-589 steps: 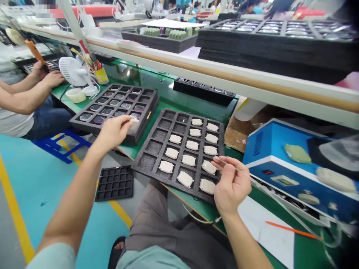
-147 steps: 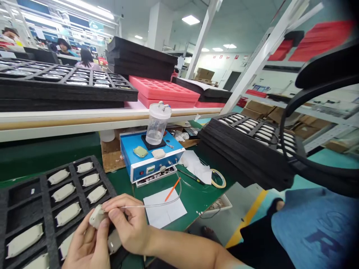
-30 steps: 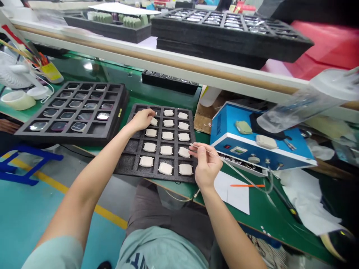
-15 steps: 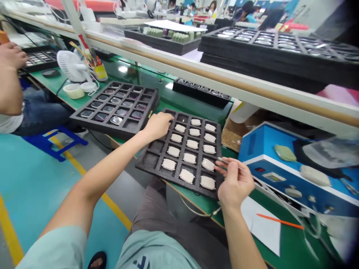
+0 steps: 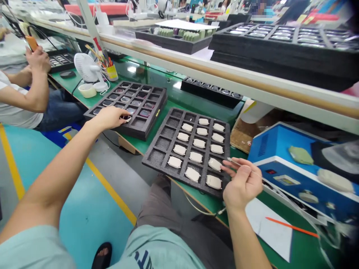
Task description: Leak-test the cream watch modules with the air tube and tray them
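Note:
My left hand (image 5: 110, 116) reaches over the front of the left black foam tray (image 5: 143, 131). Its thumb and fingers pinch a small shiny, rounded-rectangular piece (image 5: 126, 118), like a watch face, at a front compartment. Fingers hide part of that piece. On the right, my right hand (image 5: 243, 183) is closed around a thin pen-like tool (image 5: 238, 163), its tip by the right edge of a second black foam tray (image 5: 153, 158). Off-white rounded pieces (image 5: 195, 157) lie in most of this tray's compartments; its left column shows bare foam.
A blue machine (image 5: 276, 149) stands right, near white paper (image 5: 266, 224) and an orange stick (image 5: 291, 226). Overhead runs a shelf edge (image 5: 196, 69) carrying stacked trays (image 5: 280, 61). A white fan (image 5: 85, 69) and tape roll (image 5: 86, 90) are left. A co-worker's hands (image 5: 39, 59) hold something orange.
My left hand has moved left from the top of the right tray to the left tray, where it grips a shiny piece. My right hand keeps its place by the right tray with the tool.

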Action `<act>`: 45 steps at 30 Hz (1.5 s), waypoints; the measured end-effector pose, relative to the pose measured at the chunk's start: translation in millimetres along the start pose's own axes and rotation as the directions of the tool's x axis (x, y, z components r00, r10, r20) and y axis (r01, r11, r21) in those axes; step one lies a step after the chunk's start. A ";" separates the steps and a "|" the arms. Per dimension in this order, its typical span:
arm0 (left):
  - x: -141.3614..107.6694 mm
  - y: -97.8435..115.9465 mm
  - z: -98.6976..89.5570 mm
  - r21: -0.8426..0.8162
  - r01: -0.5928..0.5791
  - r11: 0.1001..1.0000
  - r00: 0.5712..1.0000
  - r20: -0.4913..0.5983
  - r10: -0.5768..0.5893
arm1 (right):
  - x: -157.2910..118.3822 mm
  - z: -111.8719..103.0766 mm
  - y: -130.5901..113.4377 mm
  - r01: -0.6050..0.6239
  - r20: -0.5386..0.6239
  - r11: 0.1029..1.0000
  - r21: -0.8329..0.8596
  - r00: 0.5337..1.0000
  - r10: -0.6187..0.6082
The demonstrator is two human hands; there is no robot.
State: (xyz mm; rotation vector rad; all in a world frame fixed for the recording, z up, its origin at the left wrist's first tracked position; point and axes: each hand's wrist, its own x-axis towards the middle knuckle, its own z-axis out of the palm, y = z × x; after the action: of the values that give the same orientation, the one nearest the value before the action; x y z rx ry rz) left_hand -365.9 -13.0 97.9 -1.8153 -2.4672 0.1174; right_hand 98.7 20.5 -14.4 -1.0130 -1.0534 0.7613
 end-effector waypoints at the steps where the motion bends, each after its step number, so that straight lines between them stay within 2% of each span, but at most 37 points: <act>1: -1.5 -0.1 0.4 -0.014 -0.010 1.000 1.000 -0.017 0.010 | 0.1 -0.1 0.0 0.006 -0.002 1.000 -0.004 1.000 -0.006; 3: -8.8 5.0 2.4 -0.054 -0.050 0.997 0.996 -0.072 0.046 | -0.1 -0.3 -0.5 0.010 0.007 1.000 -0.012 1.000 -0.010; 5: -20.4 23.3 7.9 -0.143 -0.097 0.985 0.977 -0.205 0.067 | -0.5 -0.2 -1.4 0.014 0.024 1.000 -0.013 1.000 -0.014; 8: -31.8 79.7 24.1 -0.383 -0.120 0.916 0.891 -0.448 -0.070 | -0.4 0.3 -2.2 0.037 0.036 0.999 -0.003 0.999 -0.037; 9: -31.7 102.9 30.0 -0.443 -0.124 0.888 0.875 -0.470 -0.112 | 0.2 0.4 -2.0 0.042 0.039 0.999 -0.001 0.998 -0.042; 10: -29.9 125.7 35.3 -0.464 -0.124 0.877 0.887 -0.448 -0.111 | 1.1 0.3 -1.5 0.040 0.044 0.999 0.001 0.998 -0.040; 12: -25.7 163.6 43.1 -0.455 -0.139 0.879 0.941 -0.336 -0.025 | 3.9 -0.3 0.6 0.015 0.046 1.000 0.008 0.999 -0.015; 14: -30.9 187.9 49.7 -0.491 -0.150 0.858 0.949 -0.316 -0.015 | 7.0 -1.6 3.3 -0.007 0.039 1.000 0.018 0.999 0.006; 15: -40.7 196.6 54.6 -0.537 -0.151 0.830 0.930 -0.362 -0.066 | 8.4 -2.2 4.6 -0.007 0.031 1.000 0.017 0.999 0.006; 16: -56.0 205.0 61.8 -0.595 -0.154 0.789 0.892 -0.427 -0.147 | 9.5 -2.9 5.6 0.000 0.026 1.000 0.008 1.000 0.000; 17: -76.2 214.5 72.0 -0.654 -0.166 0.738 0.844 -0.481 -0.236 | 10.3 -3.5 6.2 0.011 0.023 1.000 -0.010 1.000 -0.010; 18: -100.0 225.9 85.8 -0.680 -0.215 0.701 0.815 -0.520 -0.255 | 10.9 -4.1 6.5 0.022 0.024 0.999 -0.031 0.999 -0.021; 19: -125.2 239.2 103.0 -0.695 -0.269 0.667 0.820 -0.528 -0.220 | 11.3 -4.7 6.5 0.029 0.027 0.998 -0.050 0.999 -0.028; 20: -149.9 254.0 122.7 -0.713 -0.310 0.629 0.864 -0.487 -0.126 | 11.6 -5.5 6.5 0.034 0.032 0.998 -0.062 0.999 -0.032; 21: -172.1 269.4 143.6 -0.740 -0.321 0.590 0.920 -0.393 0.008 | 11.9 -6.4 6.6 0.037 0.044 0.997 -0.068 0.998 -0.034; 22: -190.7 284.4 164.1 -0.761 -0.316 0.567 0.948 -0.273 0.161 | 12.3 -7.4 7.1 0.042 0.056 0.997 -0.068 0.998 -0.038; 23: -205.1 298.0 183.0 -0.773 -0.302 0.558 0.947 -0.176 0.269 | 12.8 -8.4 8.3 0.052 0.068 0.996 -0.068 0.997 -0.047; 25: -222.5 318.6 213.0 -0.798 -0.271 0.538 0.921 -0.052 0.386 | 14.6 -10.3 12.7 0.090 0.094 0.992 -0.086 0.992 -0.082; 28: -231.1 329.3 234.5 -0.824 -0.283 0.491 0.847 0.025 0.531 | 19.0 -12.6 21.2 0.156 0.122 0.979 -0.128 0.983 -0.141; 31: -233.7 322.7 233.3 -0.818 -0.327 0.472 0.762 0.066 0.644 | 24.2 -14.8 26.2 0.223 0.123 0.965 -0.135 0.971 -0.207; 33: -233.8 315.5 226.7 -0.809 -0.365 0.461 0.700 0.089 0.709 | 27.2 -15.9 27.8 0.228 0.140 0.960 -0.162 0.968 -0.207; 37: -230.0 305.9 213.9 -0.821 -0.447 0.356 0.482 0.114 0.869 | 31.9 -17.9 33.2 0.155 0.194 0.966 -0.208 0.974 -0.114; 38: -229.1 305.0 211.2 -0.822 -0.457 0.340 0.445 0.120 0.888 | 33.1 -18.7 35.5 0.149 0.202 0.968 -0.204 0.973 -0.107; 39: -228.6 304.5 208.7 -0.821 -0.461 0.336 0.425 0.128 0.896 | 34.3 -19.6 38.0 0.147 0.211 0.969 -0.200 0.972 -0.104; 41: -228.7 304.6 204.4 -0.816 -0.460 0.349 0.422 0.145 0.895 | 36.9 -21.5 43.0 0.144 0.231 0.971 -0.193 0.968 -0.098; 45: -227.3 305.5 203.3 -0.819 -0.421 0.390 0.486 0.160 0.859 | 38.5 -21.7 47.5 0.096 0.230 0.984 -0.149 0.971 -0.060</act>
State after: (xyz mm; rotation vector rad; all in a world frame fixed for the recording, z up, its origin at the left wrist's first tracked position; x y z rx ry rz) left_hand -30.2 -142.7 -140.5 -3.5970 -1.8515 -0.3408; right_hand 130.1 65.4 -49.1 -1.0302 -1.3599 0.7487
